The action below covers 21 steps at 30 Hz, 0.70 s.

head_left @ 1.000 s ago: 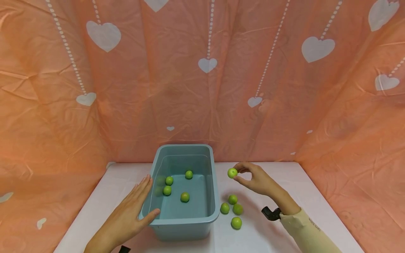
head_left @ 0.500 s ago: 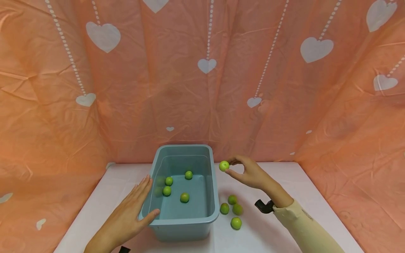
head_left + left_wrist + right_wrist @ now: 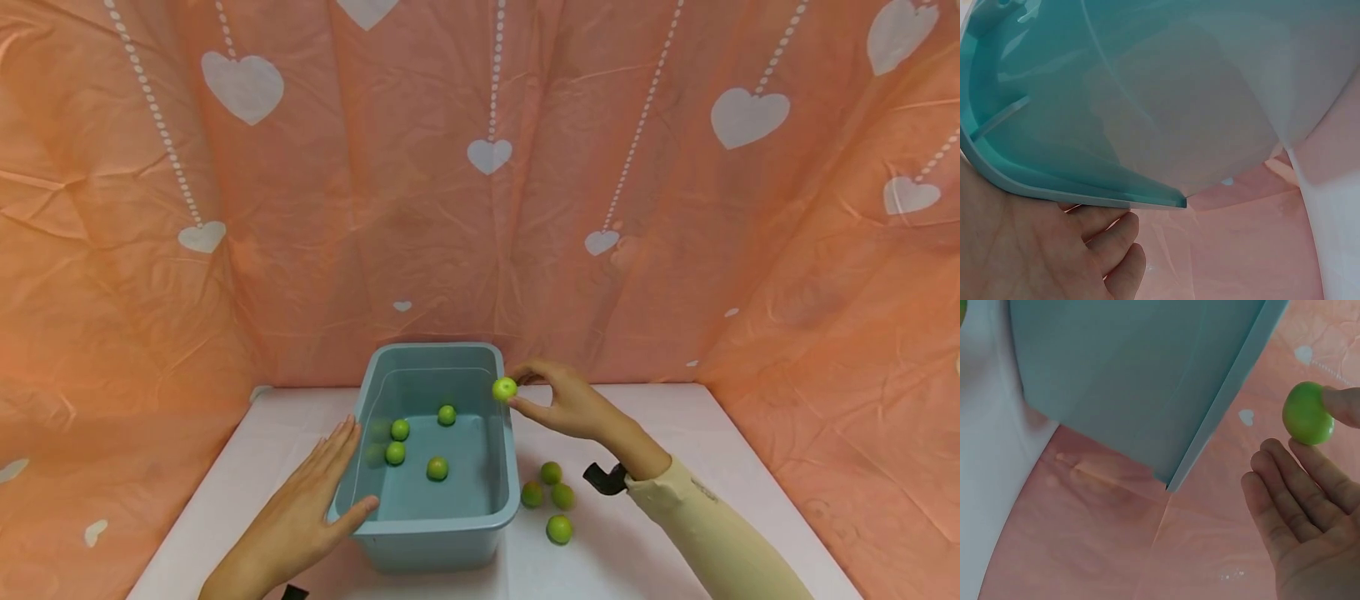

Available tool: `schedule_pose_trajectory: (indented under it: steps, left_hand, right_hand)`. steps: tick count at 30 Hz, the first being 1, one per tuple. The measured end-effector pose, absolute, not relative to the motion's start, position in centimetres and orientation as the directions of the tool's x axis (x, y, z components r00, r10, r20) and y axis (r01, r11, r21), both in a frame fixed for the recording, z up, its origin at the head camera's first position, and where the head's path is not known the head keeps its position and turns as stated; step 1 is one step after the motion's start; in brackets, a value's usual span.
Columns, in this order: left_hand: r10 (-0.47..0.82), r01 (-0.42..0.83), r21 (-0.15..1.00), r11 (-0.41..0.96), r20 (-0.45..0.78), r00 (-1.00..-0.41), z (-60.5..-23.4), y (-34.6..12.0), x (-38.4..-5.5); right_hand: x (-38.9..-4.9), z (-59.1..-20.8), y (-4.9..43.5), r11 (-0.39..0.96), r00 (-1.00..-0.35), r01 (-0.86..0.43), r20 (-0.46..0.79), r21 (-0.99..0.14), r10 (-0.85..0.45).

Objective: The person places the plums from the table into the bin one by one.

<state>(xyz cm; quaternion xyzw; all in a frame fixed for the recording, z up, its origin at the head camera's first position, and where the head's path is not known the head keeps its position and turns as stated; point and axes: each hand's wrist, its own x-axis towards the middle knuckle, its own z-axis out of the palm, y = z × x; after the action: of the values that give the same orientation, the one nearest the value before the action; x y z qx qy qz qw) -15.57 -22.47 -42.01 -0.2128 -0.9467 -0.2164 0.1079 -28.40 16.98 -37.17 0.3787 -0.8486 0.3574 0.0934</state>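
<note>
In the head view my right hand (image 3: pixel 566 402) pinches a small round green fruit (image 3: pixel 504 389) between thumb and index finger, over the right rim of a blue-grey plastic tub (image 3: pixel 427 527). The right wrist view shows this smooth, shiny green fruit (image 3: pixel 1308 414) at the fingertips, with the other fingers extended below it. My left hand (image 3: pixel 300 500) lies along the tub's left rim, fingers straight and thumb over the near corner. From the left wrist, that hand's fingers (image 3: pixel 1113 240) appear under the tub's rim (image 3: pixel 1054 195). Several similar green fruits (image 3: pixel 438 468) lie inside the tub.
To the right of the tub, several more green fruits (image 3: pixel 559 529) sit in a loose group on the white tabletop (image 3: pixel 637 542). Behind and at both sides hangs an orange-pink sheet (image 3: pixel 420 208) printed with white hearts.
My right hand has moved left and slightly up with the pinched fruit, from above the tabletop to the tub's right rim. The left hand has stayed in place.
</note>
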Motion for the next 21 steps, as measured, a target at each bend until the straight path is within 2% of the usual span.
schedule_pose_trajectory:
  steps: [8,21]
  left_hand:
    - [0.354,0.448,0.367,0.815,0.296,-0.887,-42.1,-22.5,-15.6]
    - [0.350,0.448,0.371,0.813,0.302,-0.887,-42.2,-22.5,-15.5]
  right_hand:
    - [-28.8,-36.9,15.3,0.409,-0.648,-0.748,0.442,-0.523,-0.620]
    - [-29.7,-37.2,12.8,0.388,-0.615,-0.758,0.379,-0.524,-0.691]
